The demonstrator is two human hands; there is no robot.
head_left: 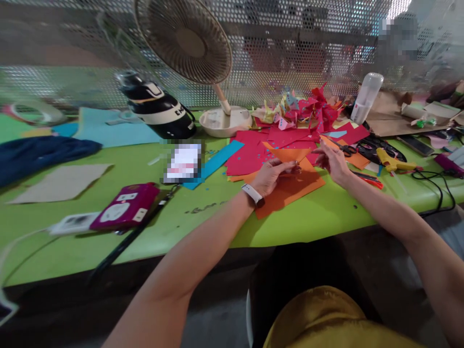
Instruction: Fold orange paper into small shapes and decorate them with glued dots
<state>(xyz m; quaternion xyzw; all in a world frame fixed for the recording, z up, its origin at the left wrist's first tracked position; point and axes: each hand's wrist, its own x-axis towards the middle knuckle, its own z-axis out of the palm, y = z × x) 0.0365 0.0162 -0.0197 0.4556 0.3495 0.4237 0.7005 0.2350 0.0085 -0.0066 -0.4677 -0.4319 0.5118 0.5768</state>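
We judge the orange paper piece (290, 153) to be very light, with a little stiffness along its folds but easy to crease, crush or tear. Dry paper should not slip much, so a gentle pinch near its narrow lower part looks best, leaving the thin corners alone. It is plain, bright orange and roughly triangular, with a wide upper edge; blur hides its exact folds.

We have it pinched in the fingers of our left hand (270, 178), just above an orange sheet (308, 183) on the green counter (217, 227). Our right hand (335, 162) is raised just beside it, fingers partly extended; we cannot tell whether they grip anything. Red sheets (244, 157) lie behind the left hand, black scissors (348, 150) just beyond the right, and a yellow glue gun (389, 159) farther right.
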